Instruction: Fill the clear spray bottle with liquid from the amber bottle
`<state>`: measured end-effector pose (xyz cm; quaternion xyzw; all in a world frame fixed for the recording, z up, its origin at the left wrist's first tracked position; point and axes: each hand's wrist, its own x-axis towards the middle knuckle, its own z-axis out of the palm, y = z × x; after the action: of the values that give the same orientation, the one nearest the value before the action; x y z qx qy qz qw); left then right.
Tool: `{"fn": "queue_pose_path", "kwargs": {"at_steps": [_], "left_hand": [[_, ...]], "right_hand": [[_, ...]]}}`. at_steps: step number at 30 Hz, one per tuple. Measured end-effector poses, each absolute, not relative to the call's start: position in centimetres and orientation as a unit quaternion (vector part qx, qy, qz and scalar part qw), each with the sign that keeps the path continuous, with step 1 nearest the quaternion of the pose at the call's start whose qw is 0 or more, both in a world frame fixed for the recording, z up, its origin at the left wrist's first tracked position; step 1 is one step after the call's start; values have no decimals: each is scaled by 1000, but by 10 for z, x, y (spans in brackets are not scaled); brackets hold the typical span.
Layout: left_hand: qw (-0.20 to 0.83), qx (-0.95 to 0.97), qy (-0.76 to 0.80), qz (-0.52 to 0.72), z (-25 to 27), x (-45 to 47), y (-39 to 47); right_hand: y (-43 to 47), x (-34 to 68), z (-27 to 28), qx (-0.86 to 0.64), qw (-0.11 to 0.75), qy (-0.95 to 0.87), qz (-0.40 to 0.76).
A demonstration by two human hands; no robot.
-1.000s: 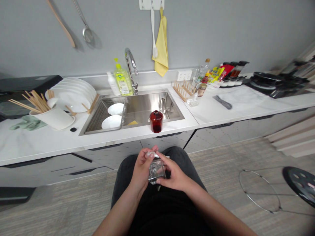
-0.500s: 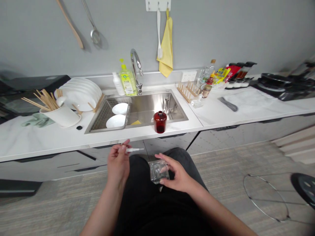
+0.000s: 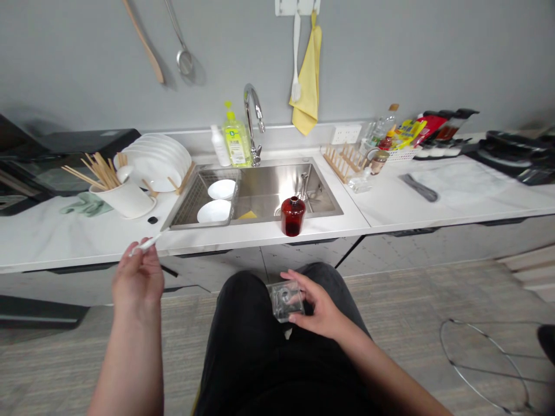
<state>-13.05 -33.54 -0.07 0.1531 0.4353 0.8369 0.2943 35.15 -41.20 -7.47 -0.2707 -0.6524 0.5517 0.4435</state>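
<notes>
Between the fingertips of my left hand is a slim white stick-like piece with a narrow tip pointing right, held by the counter's front edge. My right hand grips a clear square bottle above my lap, thumb low and fingers along its far side. A round opening or neck shows in the middle of the bottle. A dark red glass bottle with an uncovered neck stands on the counter's front edge before the sink. A small black cap-like piece lies left of the sink.
The sink holds a wire basket with two white bowls. A white holder of chopsticks, a green cloth and a plate rack stand left. A wooden rack and seasoning bottles stand right. A metal-framed stool is on the floor.
My left hand has moved left and up to the counter edge with the white piece, turning its palm upward. My right hand keeps hold of the clear bottle. The view has shifted left.
</notes>
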Motion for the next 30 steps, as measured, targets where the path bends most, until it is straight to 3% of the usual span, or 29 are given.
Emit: {"fn": "queue_pose_path", "kwargs": {"at_steps": [7,15,24,30], "left_hand": [[153,147,577,789,-3,-212,-301],[83,83,702,703,8,-240,-269],[46,218,867,446,18,-238,-265],[33,249,830,497,13,-236,-262]], "right_hand": [[-403,366,-69,-290,472,-643,528],[-398,386,-68,-329,479,-633,512],[-392,396,-71,-334,497,-624,503],[-392,399,-69,-346,492,-618,506]]}}
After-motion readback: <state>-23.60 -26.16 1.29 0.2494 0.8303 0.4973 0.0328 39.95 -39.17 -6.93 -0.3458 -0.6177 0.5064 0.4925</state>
